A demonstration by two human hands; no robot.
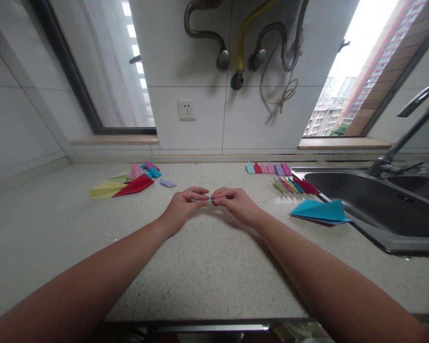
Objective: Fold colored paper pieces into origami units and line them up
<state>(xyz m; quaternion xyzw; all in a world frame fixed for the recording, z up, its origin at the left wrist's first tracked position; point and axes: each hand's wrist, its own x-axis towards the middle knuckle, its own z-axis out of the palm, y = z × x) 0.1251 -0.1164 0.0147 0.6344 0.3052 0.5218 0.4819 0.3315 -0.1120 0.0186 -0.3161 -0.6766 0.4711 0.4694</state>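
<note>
Just above the middle of the speckled countertop (207,271), my left hand (185,206) and my right hand (236,202) meet fingertip to fingertip. Between them they pinch a small light-blue piece of folded paper (210,199), mostly covered by the fingers. A lavender folded paper piece (168,183) lies flat to the left of my left hand. Farther left is a loose pile with a red paper plane (136,185) and a yellow paper plane (107,189), along with small pink and blue folded pieces (152,170).
Small folded papers (268,168) stand in a row at the back right, with a second row (296,186) nearer. A blue paper plane (320,211) rests beside the steel sink (370,238) and its faucet (396,143). Hoses and a socket (186,110) are on the wall.
</note>
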